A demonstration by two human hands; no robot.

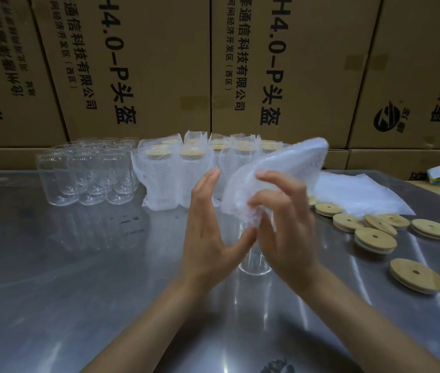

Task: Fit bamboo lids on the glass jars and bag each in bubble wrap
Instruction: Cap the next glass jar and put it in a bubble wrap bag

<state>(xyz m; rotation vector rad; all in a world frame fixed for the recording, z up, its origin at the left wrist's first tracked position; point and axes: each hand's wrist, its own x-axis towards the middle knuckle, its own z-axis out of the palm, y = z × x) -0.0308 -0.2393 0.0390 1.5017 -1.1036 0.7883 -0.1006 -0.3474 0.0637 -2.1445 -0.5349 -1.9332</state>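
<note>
As I watched from the far end, these were my notes, left to right.

Bare jars: a cluster of lidless glass jars [87, 173] stood well to the left of the fingers, at the back of the steel table [52, 265].

Bagged jars: a row of wrapped jars with bamboo lids [186, 168] stood just beyond the fingertips.

Left hand: my left hand [208, 232] was released, fingers straight and together, palm turned toward the bag, grasping nothing.

Jar in hand: a clear jar [253, 265] stood on the table directly under both palms; I could not tell whether it carried a lid.

Right hand: my right hand [283, 222] had its fingers curled, pinching the lower edge of a bubble-wrap bag [275, 176] that rose up and away from the fingertips.

Spare bags: flat bubble wrap [358, 192] lay to the right of the fingers.

Loose lids: bamboo lids [374, 235] lay scattered to the right of the right hand.

Risk: I judged the bag mouth might stay stuck shut, since only one hand pinched it; a wrist could also knock the jar over while working above it.
</note>
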